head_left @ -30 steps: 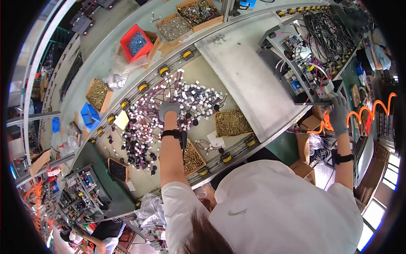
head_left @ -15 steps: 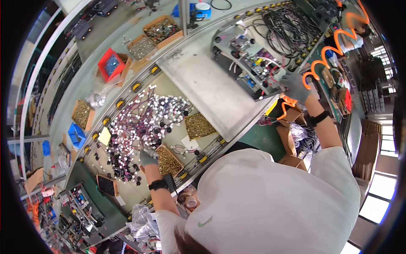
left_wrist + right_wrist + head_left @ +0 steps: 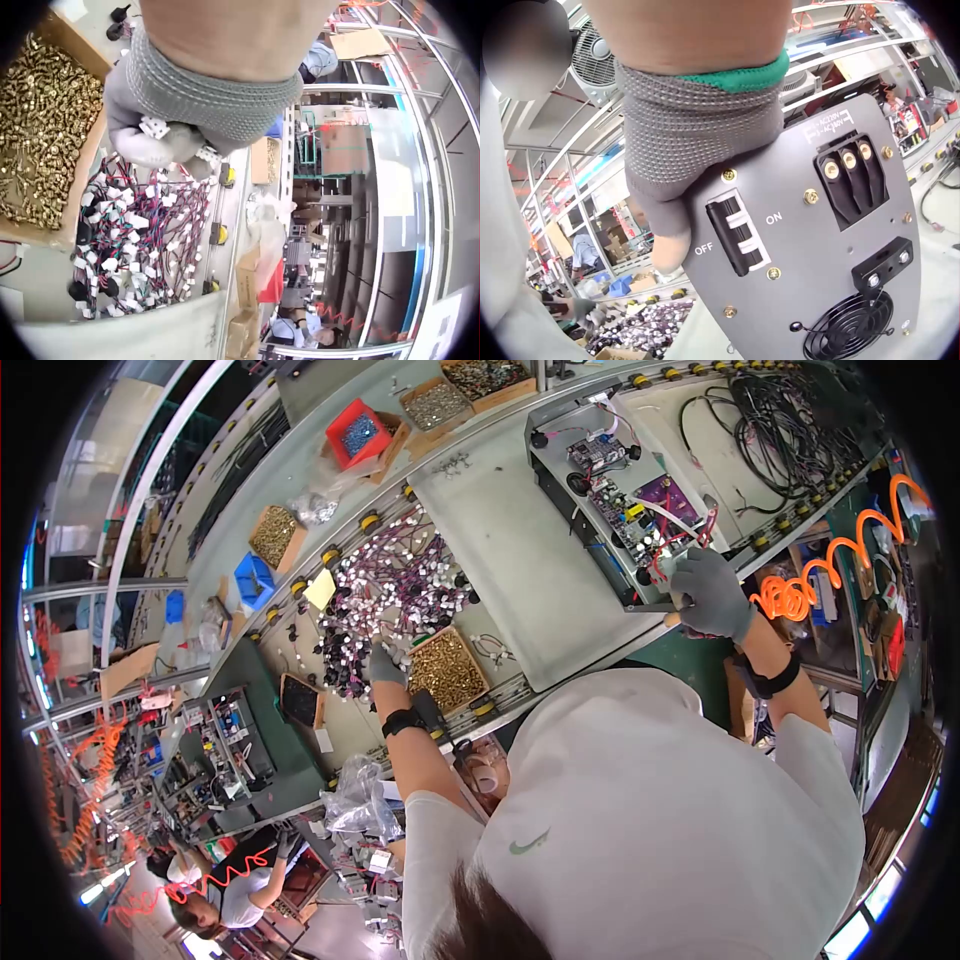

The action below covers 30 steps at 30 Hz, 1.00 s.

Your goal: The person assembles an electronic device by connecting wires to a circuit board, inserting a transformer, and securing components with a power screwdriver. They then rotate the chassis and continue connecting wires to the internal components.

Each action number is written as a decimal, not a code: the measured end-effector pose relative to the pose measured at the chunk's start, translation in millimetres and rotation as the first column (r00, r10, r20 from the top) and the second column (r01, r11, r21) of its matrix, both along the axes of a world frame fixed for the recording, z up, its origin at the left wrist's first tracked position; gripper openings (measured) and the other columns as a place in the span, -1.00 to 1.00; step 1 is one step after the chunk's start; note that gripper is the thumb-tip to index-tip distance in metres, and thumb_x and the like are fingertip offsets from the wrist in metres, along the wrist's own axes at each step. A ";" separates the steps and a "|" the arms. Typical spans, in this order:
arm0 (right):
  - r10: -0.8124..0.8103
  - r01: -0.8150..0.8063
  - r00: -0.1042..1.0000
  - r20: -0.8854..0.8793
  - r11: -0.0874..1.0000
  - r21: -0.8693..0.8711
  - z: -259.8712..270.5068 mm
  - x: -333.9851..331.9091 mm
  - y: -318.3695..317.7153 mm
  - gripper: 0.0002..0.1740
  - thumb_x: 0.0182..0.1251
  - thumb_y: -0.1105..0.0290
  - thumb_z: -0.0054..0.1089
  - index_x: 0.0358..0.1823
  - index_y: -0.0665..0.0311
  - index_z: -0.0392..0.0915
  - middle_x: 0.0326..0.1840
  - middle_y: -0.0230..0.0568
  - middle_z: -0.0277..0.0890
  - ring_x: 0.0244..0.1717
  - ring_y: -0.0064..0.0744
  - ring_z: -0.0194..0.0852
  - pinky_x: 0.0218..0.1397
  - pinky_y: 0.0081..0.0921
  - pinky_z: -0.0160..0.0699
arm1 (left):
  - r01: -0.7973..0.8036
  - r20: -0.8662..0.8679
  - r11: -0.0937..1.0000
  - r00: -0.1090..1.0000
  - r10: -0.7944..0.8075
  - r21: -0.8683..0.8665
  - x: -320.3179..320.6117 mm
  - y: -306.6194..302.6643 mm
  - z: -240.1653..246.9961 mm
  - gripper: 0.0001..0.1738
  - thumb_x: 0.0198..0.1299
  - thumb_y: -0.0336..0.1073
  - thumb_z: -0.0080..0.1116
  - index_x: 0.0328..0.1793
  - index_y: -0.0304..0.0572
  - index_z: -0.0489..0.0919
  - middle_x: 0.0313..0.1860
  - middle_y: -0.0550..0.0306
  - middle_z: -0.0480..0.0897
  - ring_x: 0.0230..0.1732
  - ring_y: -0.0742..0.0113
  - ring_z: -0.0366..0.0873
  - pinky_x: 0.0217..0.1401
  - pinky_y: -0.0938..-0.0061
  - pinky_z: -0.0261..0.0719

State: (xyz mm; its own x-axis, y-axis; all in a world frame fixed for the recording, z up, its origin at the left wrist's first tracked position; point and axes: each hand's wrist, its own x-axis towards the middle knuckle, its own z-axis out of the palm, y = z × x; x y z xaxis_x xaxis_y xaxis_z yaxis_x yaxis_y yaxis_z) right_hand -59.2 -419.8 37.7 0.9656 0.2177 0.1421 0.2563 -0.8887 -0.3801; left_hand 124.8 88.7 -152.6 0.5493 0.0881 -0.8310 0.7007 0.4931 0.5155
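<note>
My left hand (image 3: 385, 663), in a grey glove, is at the near edge of a pile of wire harnesses (image 3: 390, 575) with white and black connectors. In the left wrist view its fingers are curled round white connectors (image 3: 154, 127); their wires are mostly hidden. My right hand (image 3: 710, 595), gloved too, grips the near edge of an open metal case (image 3: 590, 545) holding circuit boards. The right wrist view shows the thumb (image 3: 671, 251) against the case's grey end panel (image 3: 810, 262), beside an ON/OFF rocker switch (image 3: 739, 232). The remaining fingers are hidden behind the hand.
A box of brass-coloured screws (image 3: 447, 670) stands beside my left hand. A pale board (image 3: 510, 560) lies between pile and case. Black cables (image 3: 790, 435) are coiled beyond the case. An orange coiled hose (image 3: 785, 600) hangs at right. Behind the rollers stands a red bin (image 3: 355, 432).
My left hand has drawn back from the middle of the harness pile to its near edge, beside the screw box. My right hand stays at the case's near edge. The head view has shifted.
</note>
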 end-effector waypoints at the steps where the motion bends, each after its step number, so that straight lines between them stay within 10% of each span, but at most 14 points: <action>1: 0.038 -0.038 0.999 -0.011 0.999 0.017 -0.1 1.9 6.7 -0.77 -0.44 0.38 0.31 -0.72 0.08 0.38 -0.64 -0.40 0.35 -0.42 -0.26 0.34 -0.40 -0.34 0.28 | -0.046 -0.102 0.987 0.993 0.062 0.153 -3.1 -1.2 0.4 -0.69 0.35 -0.08 -0.14 -0.44 0.00 0.37 -0.71 0.32 0.23 -0.77 0.43 0.12 -0.77 0.51 0.12; 5: 0.116 -0.115 0.992 -0.040 0.993 0.030 2.1 9.6 30.6 -0.73 -0.43 0.33 0.37 -0.72 0.09 0.38 -0.63 -0.39 0.33 -0.43 -0.25 0.36 -0.38 -0.35 0.28 | -0.155 -0.036 0.982 0.986 0.160 0.104 -27.1 -31.2 19.6 -0.68 0.34 -0.05 -0.10 -0.42 -0.02 0.38 -0.55 0.26 0.35 -0.69 0.40 0.21 -0.72 0.49 0.21; 7: 0.130 -0.128 0.990 -0.048 0.991 0.026 4.4 10.1 41.6 -0.71 -0.39 0.26 0.40 -0.69 0.08 0.40 -0.63 -0.38 0.33 -0.42 -0.26 0.37 -0.37 -0.34 0.28 | 0.041 0.272 0.963 0.962 0.034 -0.266 -42.9 -39.4 25.3 -0.65 0.32 0.00 -0.05 -0.42 -0.03 0.38 -0.51 0.23 0.40 -0.68 0.39 0.23 -0.68 0.49 0.26; 9: 0.213 -0.202 0.968 -0.137 0.975 0.088 12.2 15.9 48.9 -0.72 -0.31 0.19 0.41 -0.67 0.06 0.43 -0.60 -0.39 0.34 -0.39 -0.27 0.39 -0.36 -0.34 0.29 | -0.013 0.258 0.990 0.965 0.049 -0.141 -54.0 -63.9 43.3 -0.61 0.30 0.07 -0.04 -0.42 -0.03 0.38 -0.52 0.22 0.42 -0.69 0.40 0.21 -0.66 0.49 0.26; 11: 0.239 -0.234 0.953 -0.185 0.971 0.049 18.6 21.3 47.8 -0.71 -0.21 0.12 0.38 -0.56 0.09 0.49 -0.56 -0.36 0.39 -0.39 -0.27 0.43 -0.35 -0.33 0.34 | 0.318 0.467 0.908 0.869 -0.165 -0.272 -63.4 -87.4 72.0 -0.60 0.31 0.09 -0.07 -0.38 -0.04 0.41 -0.51 0.20 0.44 -0.70 0.44 0.20 -0.66 0.52 0.25; 18: 0.074 0.094 0.895 -0.441 0.932 0.349 37.1 47.2 71.9 -0.65 0.25 0.18 0.10 -0.02 0.22 0.51 -0.38 -0.22 0.53 -0.36 -0.41 0.55 -0.31 -0.44 0.52 | 0.607 0.591 0.772 0.557 -0.584 0.192 -103.8 -188.6 176.1 -0.51 0.31 0.14 -0.10 -0.26 -0.18 0.47 -0.57 0.25 0.42 -0.69 0.60 0.18 -0.67 0.68 0.16; 21: 0.144 0.125 0.925 -0.351 0.757 0.641 29.0 54.5 91.5 -0.61 0.32 0.19 0.04 0.06 0.27 0.47 -0.34 -0.22 0.51 -0.39 -0.51 0.50 -0.34 -0.51 0.51 | 0.695 0.579 0.649 0.404 -0.709 0.310 -113.8 -216.2 176.6 -0.53 0.33 0.09 -0.10 -0.21 -0.22 0.51 -0.58 0.28 0.43 -0.69 0.62 0.21 -0.66 0.68 0.16; 23: 0.240 0.482 0.791 -0.563 0.323 0.814 38.6 56.6 103.7 -0.63 0.36 0.20 -0.01 0.04 0.29 0.46 -0.34 -0.25 0.46 -0.42 -0.57 0.44 -0.37 -0.56 0.48 | 0.598 0.575 0.599 0.264 -0.775 0.533 -120.6 -227.2 155.4 -0.56 0.34 0.02 -0.10 -0.13 -0.25 0.54 -0.55 0.28 0.48 -0.70 0.63 0.23 -0.66 0.69 0.20; 24: 0.219 0.437 0.834 -0.506 0.298 0.849 32.7 58.0 103.7 -0.66 0.37 0.22 -0.03 0.03 0.28 0.47 -0.35 -0.31 0.45 -0.44 -0.60 0.41 -0.37 -0.57 0.47 | 0.617 0.501 0.575 0.316 -0.806 0.537 -120.7 -228.0 154.3 -0.55 0.35 -0.02 -0.11 0.01 -0.28 0.54 -0.47 0.24 0.56 -0.71 0.65 0.22 -0.67 0.71 0.21; 27: 0.129 0.397 0.865 -0.485 0.417 0.818 35.0 74.7 80.9 -0.71 0.43 0.25 -0.14 -0.07 0.30 0.47 -0.31 -0.39 0.46 -0.33 -0.68 0.37 -0.29 -0.66 0.40 | 0.543 0.531 0.696 0.456 -0.714 0.470 -115.6 -225.3 159.6 -0.52 0.35 -0.02 -0.12 0.10 -0.30 0.51 -0.42 0.23 0.59 -0.71 0.69 0.21 -0.69 0.73 0.19; 30: -0.040 0.162 0.956 -0.291 0.898 0.409 47.4 105.9 38.7 -0.69 0.39 0.28 -0.11 0.00 0.33 0.43 -0.33 -0.15 0.50 -0.33 -0.32 0.50 -0.26 -0.44 0.42 | 0.513 0.452 0.786 0.643 -0.618 0.345 -114.5 -203.6 157.7 -0.47 0.36 0.02 -0.15 0.16 -0.30 0.47 -0.42 0.23 0.57 -0.74 0.67 0.13 -0.73 0.71 0.13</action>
State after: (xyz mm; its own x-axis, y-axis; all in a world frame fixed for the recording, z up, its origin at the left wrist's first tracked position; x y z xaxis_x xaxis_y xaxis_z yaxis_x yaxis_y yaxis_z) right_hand 46.7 -381.2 85.1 0.9931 0.0946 -0.0687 0.0080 -0.6415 -0.7671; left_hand 10.4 -114.9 5.1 0.8710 -0.2781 -0.4049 0.4106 -0.0403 0.9109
